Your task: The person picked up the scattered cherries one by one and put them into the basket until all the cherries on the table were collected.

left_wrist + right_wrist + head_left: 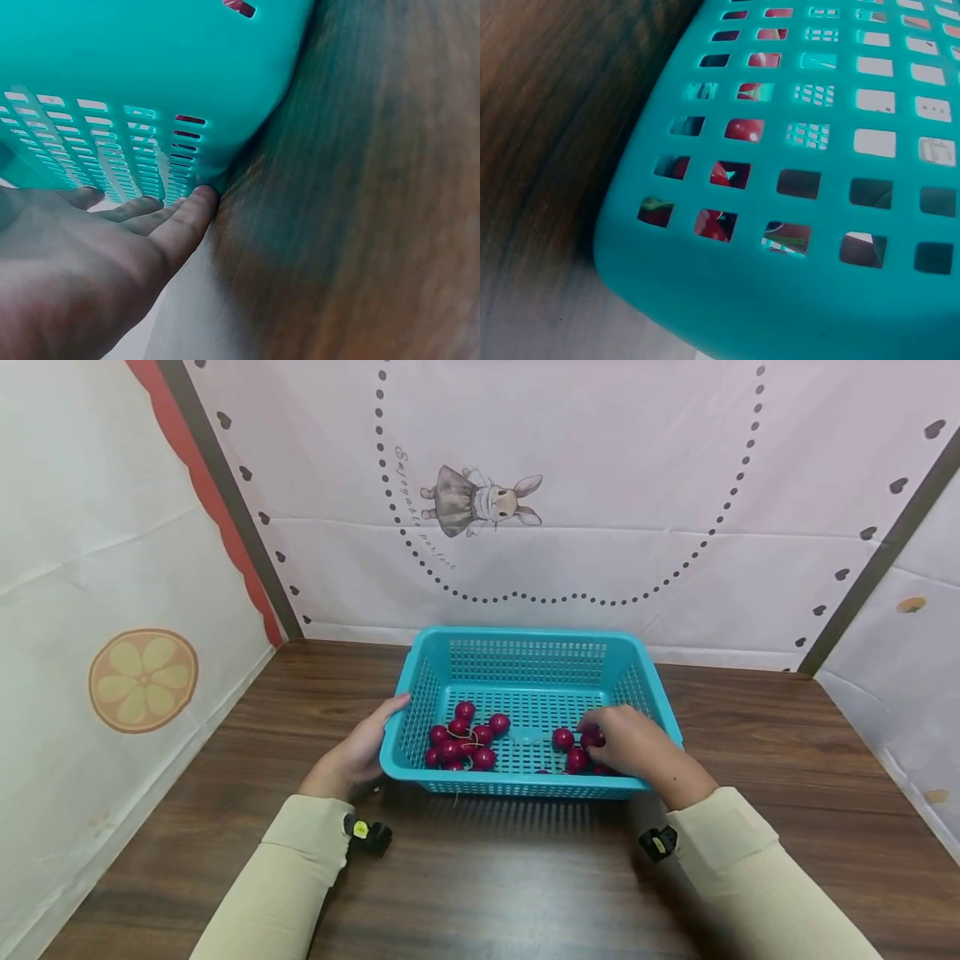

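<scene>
A turquoise plastic basket with slotted walls stands on the table. Dark red cherries with thin stems lie in it, one cluster at the left and several more cherries at the right. My left hand rests against the basket's left end, its thumb by the rim. In the left wrist view its fingers reach fairly straight along the slotted wall, low down. My right hand reaches over the near right rim and pinches a cherry at the right cluster. The basket wall hides this hand in the right wrist view.
The dark wood-grain table surrounds the basket. Behind it rises a pale printed cloth with a rabbit figure, and similar cloth hangs at both sides. Each wrist wears a small black camera.
</scene>
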The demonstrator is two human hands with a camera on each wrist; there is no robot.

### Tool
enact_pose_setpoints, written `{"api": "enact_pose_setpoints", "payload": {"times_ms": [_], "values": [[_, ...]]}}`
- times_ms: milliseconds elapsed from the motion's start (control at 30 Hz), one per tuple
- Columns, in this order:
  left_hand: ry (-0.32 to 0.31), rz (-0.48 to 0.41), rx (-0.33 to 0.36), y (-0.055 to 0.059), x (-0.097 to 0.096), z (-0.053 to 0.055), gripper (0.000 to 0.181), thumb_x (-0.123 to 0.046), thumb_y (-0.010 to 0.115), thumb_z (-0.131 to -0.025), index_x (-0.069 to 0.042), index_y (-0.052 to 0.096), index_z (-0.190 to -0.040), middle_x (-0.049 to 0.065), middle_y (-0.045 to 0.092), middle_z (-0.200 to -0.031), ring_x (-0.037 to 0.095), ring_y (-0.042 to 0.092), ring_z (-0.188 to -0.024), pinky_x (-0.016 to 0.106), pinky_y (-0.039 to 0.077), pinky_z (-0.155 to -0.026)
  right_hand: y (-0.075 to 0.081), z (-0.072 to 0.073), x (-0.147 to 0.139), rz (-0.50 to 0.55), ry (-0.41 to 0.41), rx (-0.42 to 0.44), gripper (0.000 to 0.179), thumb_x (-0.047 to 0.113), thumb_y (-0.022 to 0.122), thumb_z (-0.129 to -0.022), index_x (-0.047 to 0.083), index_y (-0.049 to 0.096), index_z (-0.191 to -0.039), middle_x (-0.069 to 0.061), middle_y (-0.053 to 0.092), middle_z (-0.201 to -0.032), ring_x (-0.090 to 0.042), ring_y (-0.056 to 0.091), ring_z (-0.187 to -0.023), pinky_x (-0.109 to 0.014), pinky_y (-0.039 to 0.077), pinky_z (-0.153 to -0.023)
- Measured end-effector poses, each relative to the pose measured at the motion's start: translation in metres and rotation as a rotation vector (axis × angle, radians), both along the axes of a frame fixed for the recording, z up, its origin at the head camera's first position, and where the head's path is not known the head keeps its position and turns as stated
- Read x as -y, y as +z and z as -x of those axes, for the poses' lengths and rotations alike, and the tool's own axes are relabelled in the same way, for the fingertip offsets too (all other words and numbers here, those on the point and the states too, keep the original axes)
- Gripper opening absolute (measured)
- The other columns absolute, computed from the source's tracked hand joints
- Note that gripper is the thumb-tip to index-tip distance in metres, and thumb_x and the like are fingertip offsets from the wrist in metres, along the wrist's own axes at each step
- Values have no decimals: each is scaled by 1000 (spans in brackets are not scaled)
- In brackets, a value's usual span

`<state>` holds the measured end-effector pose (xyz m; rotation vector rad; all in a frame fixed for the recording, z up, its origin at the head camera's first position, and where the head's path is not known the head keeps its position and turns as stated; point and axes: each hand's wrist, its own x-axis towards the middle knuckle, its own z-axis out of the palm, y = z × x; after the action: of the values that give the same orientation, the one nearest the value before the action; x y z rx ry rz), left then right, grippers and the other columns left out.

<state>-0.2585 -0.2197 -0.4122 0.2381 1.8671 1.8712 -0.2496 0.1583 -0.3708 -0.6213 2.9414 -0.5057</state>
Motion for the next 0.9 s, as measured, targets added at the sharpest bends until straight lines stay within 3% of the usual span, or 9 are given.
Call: {"api": "enact_pose_setpoints", "payload": {"times_ms": [467,900], "values": [[13,1,7,-1,2,-1,76,-67,27,-101,-27,-1,-159,16,20,-162,42,30,-147,56,41,-111,0,3,2,-53,10,77,32,11,77,-87,5,71,-117,-11,73,-102,-21,63,-86,-45,60,-86],[5,-9,12,-3,0,1,76,-67,26,-101,-28,-1,-160,16,20,-162,42,30,-147,56,42,-111,-1,0,1,-35,0,55,31,15,77,-88,7,72,-117,-14,72,-114,-27,66,-98,-48,58,-91]]}}
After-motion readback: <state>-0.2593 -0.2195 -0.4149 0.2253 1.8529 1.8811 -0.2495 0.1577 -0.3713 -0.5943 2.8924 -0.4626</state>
